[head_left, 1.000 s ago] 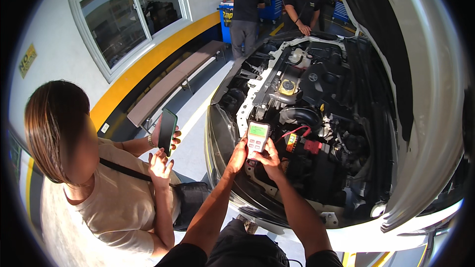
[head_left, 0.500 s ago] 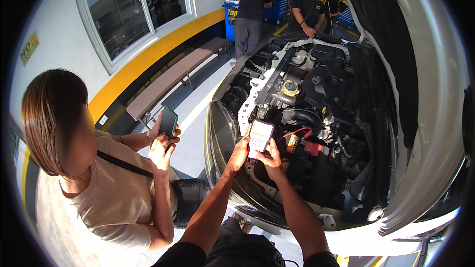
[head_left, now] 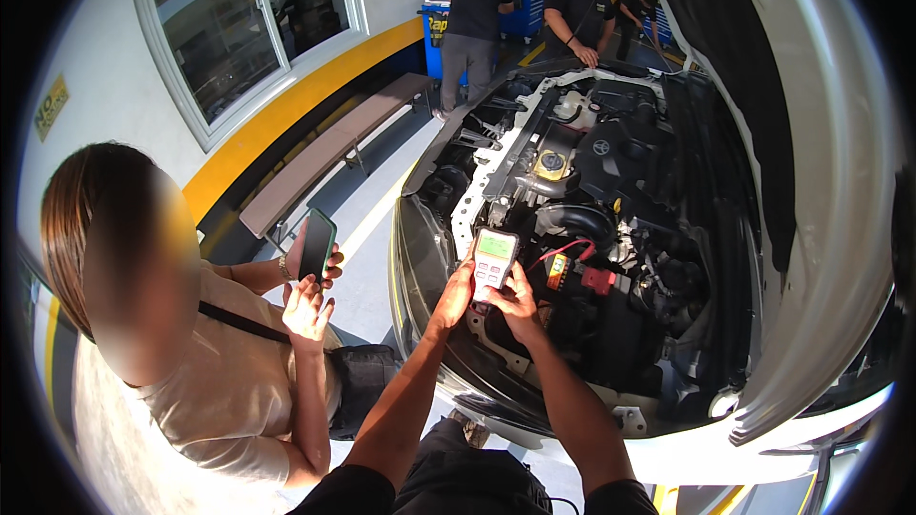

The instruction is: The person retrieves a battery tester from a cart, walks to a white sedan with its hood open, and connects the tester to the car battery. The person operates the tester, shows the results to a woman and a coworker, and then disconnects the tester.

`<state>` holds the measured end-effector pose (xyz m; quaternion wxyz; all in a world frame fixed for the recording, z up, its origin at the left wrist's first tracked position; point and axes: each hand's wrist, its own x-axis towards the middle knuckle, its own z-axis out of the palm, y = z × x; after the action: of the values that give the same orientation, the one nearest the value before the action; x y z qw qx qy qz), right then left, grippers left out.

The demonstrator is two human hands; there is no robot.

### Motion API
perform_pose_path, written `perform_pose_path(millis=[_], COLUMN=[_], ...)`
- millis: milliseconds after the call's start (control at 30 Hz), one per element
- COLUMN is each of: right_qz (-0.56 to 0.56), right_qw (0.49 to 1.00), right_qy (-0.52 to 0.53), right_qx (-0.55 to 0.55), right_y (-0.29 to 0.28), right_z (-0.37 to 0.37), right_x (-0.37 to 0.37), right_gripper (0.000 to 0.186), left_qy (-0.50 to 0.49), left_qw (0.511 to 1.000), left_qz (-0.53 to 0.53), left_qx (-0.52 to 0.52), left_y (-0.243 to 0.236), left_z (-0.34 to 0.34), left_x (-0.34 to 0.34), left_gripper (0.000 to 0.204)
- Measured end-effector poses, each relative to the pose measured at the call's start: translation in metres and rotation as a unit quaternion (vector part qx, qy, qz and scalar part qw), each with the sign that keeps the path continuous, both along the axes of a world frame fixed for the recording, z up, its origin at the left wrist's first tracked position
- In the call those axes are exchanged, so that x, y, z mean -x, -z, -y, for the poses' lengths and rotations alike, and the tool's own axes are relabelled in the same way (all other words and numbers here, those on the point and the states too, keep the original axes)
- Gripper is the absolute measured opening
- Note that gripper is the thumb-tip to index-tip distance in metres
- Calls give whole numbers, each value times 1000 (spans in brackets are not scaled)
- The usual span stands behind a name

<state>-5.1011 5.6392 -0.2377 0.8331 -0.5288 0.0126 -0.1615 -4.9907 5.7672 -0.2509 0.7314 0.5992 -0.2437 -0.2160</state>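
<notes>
White plastic handheld meter [head_left: 493, 261], rounded corners, pale green screen [head_left: 495, 246], is sitting in both hands above the engine bay's [head_left: 467, 219] front edge, toward the near corner. Left hand [head_left: 456, 296] is gripping one side; right hand [head_left: 520, 305] is gripping the other, thumb lying by the lower keys [head_left: 489, 273]. Judging progress: hood [head_left: 830, 181] already up, screen lit; what's left isn't showing. Beyond, red cable [head_left: 587, 250] is curving; glossy black hose [head_left: 574, 217] is bending.

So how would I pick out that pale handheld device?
Find the open engine bay. Against its left edge in view, between the left grip and right grip, is the handheld device. Unlike the dark phone to its left, it's pale, with a greenish screen above four buttons.
</notes>
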Motion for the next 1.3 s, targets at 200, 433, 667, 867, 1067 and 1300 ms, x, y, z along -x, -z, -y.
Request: perform_pose_path(millis=[200, 433, 667, 867, 1067, 1300], right_qz=[-5, -4, 11, -3, 8, 5], right_qw=[1000, 1000, 1000, 1000, 1000, 1000], right_qy=[2, 0, -4, -1, -3, -4], right_qx=[-1, -11, -3, 2, 15, 16], right_y=[-5, -6, -5, -2, -4, -7], right_z=[-4, -5, -4, -2, -2, -9], right_x=[1, 0, -1, 0, 0, -2], right_gripper=[75, 71, 69, 73, 79, 70], left_qy=[-2, 16, -7, -9, 24, 29], left_qw=[999, 995, 995, 995, 995, 997], left_qz=[-14, -57, -55, -40, -80, -60], left_qx=[-49, -84, -89, -89, -62, -36], left_y=[9, -8, -12, -14, -5, 11], left_z=[-7, -13, -12, -10, -11, -17], left_x=[-5, 3, 5, 7, 1, -6], left_gripper=[61, 61, 61, 61, 61, 62])
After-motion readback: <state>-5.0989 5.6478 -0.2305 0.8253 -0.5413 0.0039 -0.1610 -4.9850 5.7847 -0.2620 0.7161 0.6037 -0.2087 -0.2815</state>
